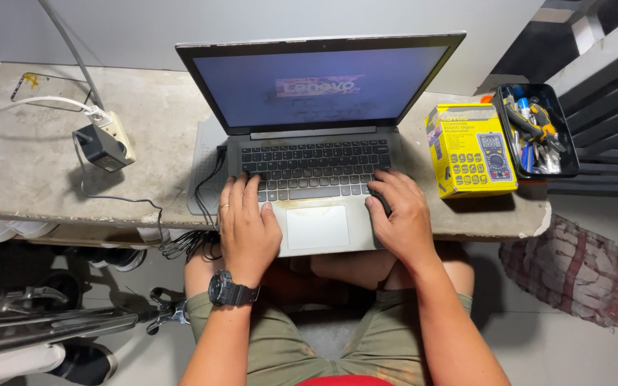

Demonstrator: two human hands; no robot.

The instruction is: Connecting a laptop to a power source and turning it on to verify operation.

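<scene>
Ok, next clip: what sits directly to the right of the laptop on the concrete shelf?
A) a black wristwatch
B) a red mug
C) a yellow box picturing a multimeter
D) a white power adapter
C: the yellow box lies just right of the laptop, with a black tray of tools beyond it.

Centre of frame: open grey laptop (pixel 316 143) on a worn concrete ledge (pixel 30 164), screen lit blue. Left hand (pixel 247 227) flat on the lower left of the keyboard (pixel 315 169), black wristwatch (pixel 232 291) below it. Right hand (pixel 400 214) at the keyboard's lower right, fingers curled, perhaps pressing keys. Trackpad (pixel 317 226) bare between both hands. Right of frame: yellow multimeter box (pixel 470 149), just beside a black tool tray (pixel 538 129). Upper left: charger plugged into a white power strip (pixel 105 139).
</scene>
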